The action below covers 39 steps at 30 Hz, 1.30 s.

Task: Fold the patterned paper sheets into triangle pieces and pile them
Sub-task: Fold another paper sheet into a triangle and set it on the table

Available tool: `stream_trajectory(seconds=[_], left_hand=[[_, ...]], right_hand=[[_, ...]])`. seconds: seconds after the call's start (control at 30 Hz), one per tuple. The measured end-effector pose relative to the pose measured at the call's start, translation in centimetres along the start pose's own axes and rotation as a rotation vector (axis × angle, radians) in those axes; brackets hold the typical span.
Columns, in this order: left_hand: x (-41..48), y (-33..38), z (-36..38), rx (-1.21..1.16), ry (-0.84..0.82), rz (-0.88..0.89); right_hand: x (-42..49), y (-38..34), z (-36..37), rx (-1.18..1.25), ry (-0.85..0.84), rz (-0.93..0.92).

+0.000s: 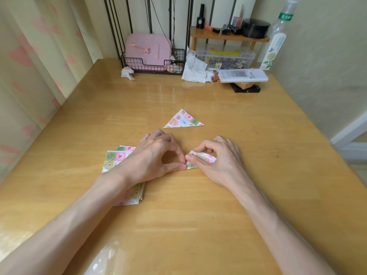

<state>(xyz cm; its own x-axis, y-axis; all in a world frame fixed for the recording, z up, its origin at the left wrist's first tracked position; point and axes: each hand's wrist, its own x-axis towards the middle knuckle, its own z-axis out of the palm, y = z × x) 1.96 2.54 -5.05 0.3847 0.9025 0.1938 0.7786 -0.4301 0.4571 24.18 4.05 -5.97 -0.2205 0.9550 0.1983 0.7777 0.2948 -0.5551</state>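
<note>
Left hand pinches the half-folded sheet at its corner, right hand grips the fold. Risk: if your edges slip, the crease sets crooked.

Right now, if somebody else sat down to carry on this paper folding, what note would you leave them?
Left hand: pinches the left corner of the half-folded sheet.
Right hand: pinches the same sheet from the right.
Done: one finished triangle lies farther out on the table, alone.
Left: finish this fold, put it on the triangle, then work through the stack of flat sheets under the left wrist.
</note>
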Motion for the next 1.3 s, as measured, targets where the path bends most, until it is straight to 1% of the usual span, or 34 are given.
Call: stream_trajectory(seconds=[0.13,0.4,0.73,1.13,1.3], left_hand=[[0.0,0.0,0.0,-0.009,-0.003,-0.015],[-0.2,-0.5,-1.1,-0.078,-0.142,-0.065],[-0.4,-1.1,-2.3,-0.149,-0.237,-0.074],[-0.4,-0.8,-2.5,-0.139,-0.233,-0.076],[-0.4,-0.7,-2.5,-0.122,-0.234,-0.072]], right_hand=[[-0.3,-0.1,-0.2,-0.019,-0.039,0.003],[-0.6,-0.2,-0.1,-0.082,-0.055,-0.011],[-0.6,-0.5,-0.1,-0.105,-0.076,0.012],[-1.0,-1.8,0.7,-0.223,-0.036,0.045],[-0.7,-2.2,0.6,-0.224,-0.079,0.066]])
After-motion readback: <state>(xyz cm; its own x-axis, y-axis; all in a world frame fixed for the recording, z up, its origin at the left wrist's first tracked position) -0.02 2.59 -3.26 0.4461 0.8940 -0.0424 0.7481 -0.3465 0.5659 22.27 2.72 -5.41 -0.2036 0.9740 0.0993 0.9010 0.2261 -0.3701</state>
